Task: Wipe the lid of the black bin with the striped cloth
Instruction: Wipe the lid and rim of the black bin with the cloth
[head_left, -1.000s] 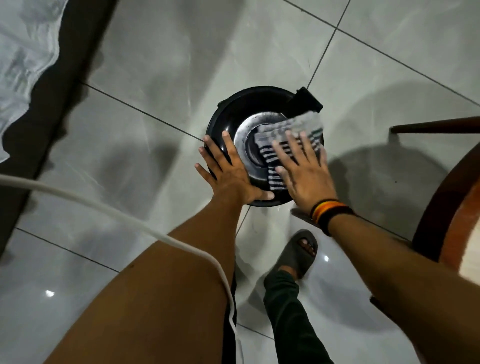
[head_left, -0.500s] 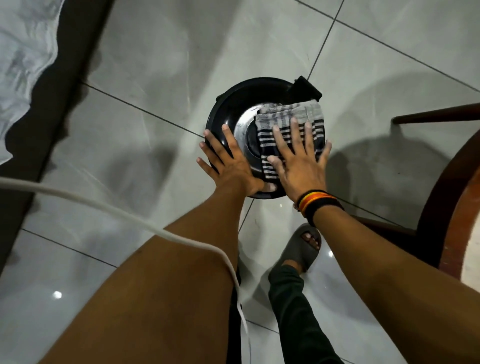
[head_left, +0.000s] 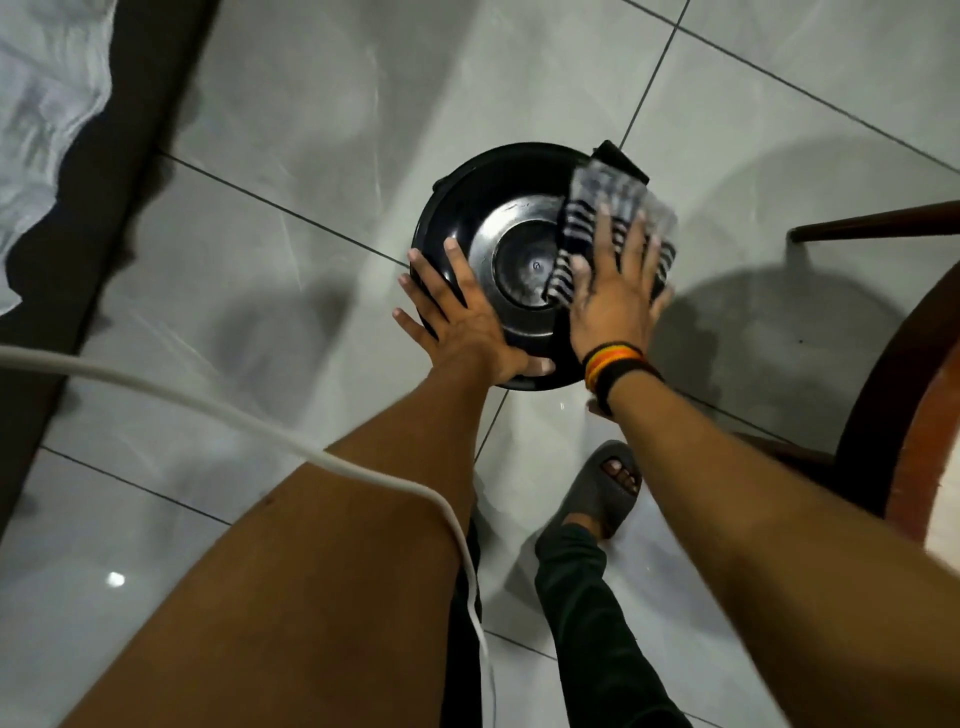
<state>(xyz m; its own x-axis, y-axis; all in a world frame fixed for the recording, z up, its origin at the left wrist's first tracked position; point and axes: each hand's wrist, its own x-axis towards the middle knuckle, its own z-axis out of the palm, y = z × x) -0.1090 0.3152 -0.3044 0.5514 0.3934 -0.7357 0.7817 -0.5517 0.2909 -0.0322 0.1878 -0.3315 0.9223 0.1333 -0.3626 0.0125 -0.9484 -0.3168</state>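
Dim; floor (head_left: 291, 104) glare, cloth (head_left: 613, 208) perhaps motion-blurred.

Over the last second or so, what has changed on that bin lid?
The right hand has pushed the cloth across the lid toward its right rim, near the hinge, so the shiny centre that was half covered is now bare. The cloth looks blurred, so it is mid-stroke. Nothing was picked up or let go. The left hand stays flat on the lid's left edge, steadying it.
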